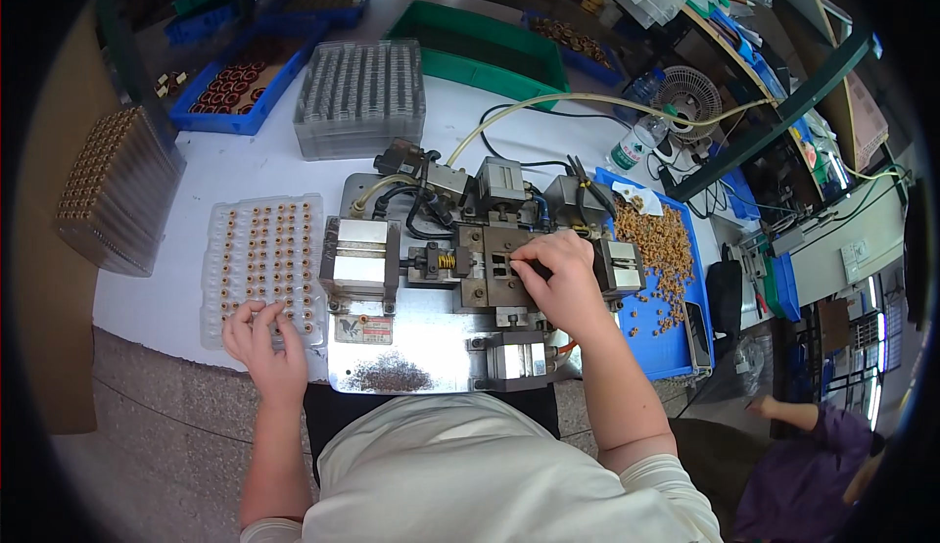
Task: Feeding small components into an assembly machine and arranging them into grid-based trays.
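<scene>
evidently, small brass-coloured parts (pixel 277 267) sat in the clear tray (pixel 210 293), probably light and rigid, best pinched by their rims. the left hand (pixel 262 342) curled over them, the right hand (pixel 560 271) reached into the metal fixture (pixel 474 290); whether either gripped one, i couldn't tell.

White worktable (pixel 235 166), speckled grey floor (pixel 176 406), green metal beam (pixel 774 118)

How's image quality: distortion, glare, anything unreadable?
Head view: black rim at the corners, white table's near edge bowed; head view: bright glare on the metal base plate; head view: brass-coloured parts too small to separate cleanly; head view: can't tell what the right hand's fingertips pinch, if anything.
</scene>
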